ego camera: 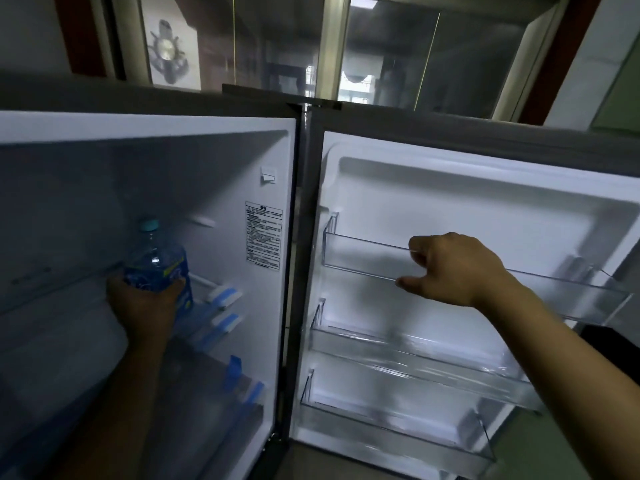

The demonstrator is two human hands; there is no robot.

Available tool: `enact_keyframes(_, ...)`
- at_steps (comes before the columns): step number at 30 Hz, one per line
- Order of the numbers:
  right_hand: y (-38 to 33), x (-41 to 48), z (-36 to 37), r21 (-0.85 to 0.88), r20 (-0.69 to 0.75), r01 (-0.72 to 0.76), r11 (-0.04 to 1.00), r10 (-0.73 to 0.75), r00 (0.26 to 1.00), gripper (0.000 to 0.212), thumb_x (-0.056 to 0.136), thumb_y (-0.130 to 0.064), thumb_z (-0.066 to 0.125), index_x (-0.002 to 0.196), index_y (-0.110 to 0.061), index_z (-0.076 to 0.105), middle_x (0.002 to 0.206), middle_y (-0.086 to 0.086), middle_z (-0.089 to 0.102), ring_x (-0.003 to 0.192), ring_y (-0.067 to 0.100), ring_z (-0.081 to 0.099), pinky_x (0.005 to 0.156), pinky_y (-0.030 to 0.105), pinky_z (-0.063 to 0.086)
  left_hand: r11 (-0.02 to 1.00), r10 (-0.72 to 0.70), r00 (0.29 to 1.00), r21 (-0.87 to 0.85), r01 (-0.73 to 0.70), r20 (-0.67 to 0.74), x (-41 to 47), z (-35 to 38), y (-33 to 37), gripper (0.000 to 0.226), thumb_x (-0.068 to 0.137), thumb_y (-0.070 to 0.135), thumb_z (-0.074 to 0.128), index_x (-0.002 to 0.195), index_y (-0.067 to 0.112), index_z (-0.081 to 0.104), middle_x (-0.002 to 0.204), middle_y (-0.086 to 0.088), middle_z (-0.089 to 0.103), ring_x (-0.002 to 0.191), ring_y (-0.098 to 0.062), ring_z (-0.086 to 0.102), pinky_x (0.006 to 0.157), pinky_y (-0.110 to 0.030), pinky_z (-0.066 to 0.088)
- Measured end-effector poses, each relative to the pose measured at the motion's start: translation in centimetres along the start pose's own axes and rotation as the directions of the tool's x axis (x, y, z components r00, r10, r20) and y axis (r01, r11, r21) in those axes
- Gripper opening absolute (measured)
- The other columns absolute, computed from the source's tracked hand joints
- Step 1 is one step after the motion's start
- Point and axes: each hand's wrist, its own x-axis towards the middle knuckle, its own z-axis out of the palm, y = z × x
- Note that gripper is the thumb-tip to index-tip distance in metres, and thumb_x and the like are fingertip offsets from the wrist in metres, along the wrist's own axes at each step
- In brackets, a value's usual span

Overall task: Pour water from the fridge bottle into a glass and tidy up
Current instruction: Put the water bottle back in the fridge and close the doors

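Observation:
The fridge [270,157] stands open in front of me. Inside it, at the left, my left hand [145,303] grips a clear plastic water bottle [157,261] with a blue label and a pale teal cap. The bottle is upright, just above a glass shelf [52,289]. My right hand [450,268] holds the front rim of the top clear door bin [363,261] on the open door [485,188], with its fingers curled over the edge. No glass is in view.
The door carries two more clear bins [415,362] below the top one. More shelves with blue-taped clips [225,296] line the fridge's right inner wall. A glass partition [398,46] rises behind the fridge. A green wall [620,98] lies to the right.

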Motion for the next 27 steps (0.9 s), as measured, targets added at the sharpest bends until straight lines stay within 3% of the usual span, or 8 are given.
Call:
enact_keyframes(4,0.3,0.1,0.2,-0.005,0.0,-0.006,1.0,0.006,1.0,0.048,0.073,-0.064,0.067,0.068,-0.024,0.04,0.06,-0.006,0.053,0.058,0.013,0.048,0.053,0.029,0.042,1.0,-0.028,0.999,0.001,0.028,0.029,1.3,0.5,-0.3,0.073,0.063,0.011,0.092,0.122,-0.004,0.051,0.126,-0.023,0.061,0.11,-0.03,0.064,0.093,-0.042,0.055)
enact_keyframes(10,0.6,0.3,0.3,-0.017,-0.007,0.029,0.999,-0.029,1.0,0.048,0.074,-0.065,0.065,0.068,-0.025,0.04,0.058,-0.006,0.052,0.057,0.014,0.049,0.052,0.029,0.038,0.998,-0.053,0.987,-0.029,0.058,0.15,3.4,1.6,-1.2,0.074,0.072,0.002,0.086,0.133,0.007,0.044,0.134,-0.015,0.057,0.115,-0.025,0.062,0.099,-0.038,0.052)
enact_keyframes(17,0.7,0.1,0.3,-0.025,-0.017,0.026,0.999,-0.027,0.999,0.048,0.073,-0.066,0.064,0.069,-0.025,0.04,0.059,-0.006,0.053,0.058,0.014,0.05,0.051,0.029,0.037,0.989,-0.146,0.955,0.021,0.146,0.258,5.0,3.4,-1.2,0.077,0.082,0.0,0.078,0.144,-0.001,0.031,0.145,-0.016,0.049,0.118,-0.016,0.051,0.098,-0.028,0.04)
enact_keyframes(21,0.8,0.0,0.2,-0.009,-0.017,0.024,1.0,-0.024,1.0,0.048,0.074,-0.066,0.064,0.068,-0.024,0.04,0.059,-0.007,0.051,0.058,0.014,0.048,0.053,0.029,0.042,0.978,-0.208,0.938,0.059,0.2,0.277,5.0,2.8,0.2,0.087,0.074,0.018,0.088,0.143,-0.003,0.039,0.145,-0.019,0.051,0.129,-0.03,0.054,0.102,-0.034,0.042)
enact_keyframes(24,0.7,-0.1,0.0,-0.004,-0.005,0.034,0.999,-0.034,0.999,0.048,0.074,-0.064,0.064,0.067,-0.025,0.038,0.06,-0.007,0.05,0.057,0.013,0.047,0.053,0.028,0.037,0.991,-0.123,0.985,0.075,0.115,0.119,3.7,2.5,1.0,0.102,0.055,0.051,0.083,0.133,-0.003,0.045,0.135,-0.025,0.054,0.123,-0.035,0.057,0.101,-0.04,0.049)
enact_keyframes(27,0.4,-0.5,-0.4,0.003,0.001,0.037,0.999,-0.037,0.999,0.046,0.075,-0.063,0.064,0.067,-0.026,0.037,0.062,-0.008,0.048,0.058,0.014,0.046,0.054,0.028,0.035,0.998,0.064,0.997,-0.01,-0.064,0.053,-2.8,3.0,6.7,0.066,0.075,0.027,0.078,0.127,0.0,0.047,0.125,-0.021,0.054,0.111,-0.034,0.059,0.091,-0.03,0.049)
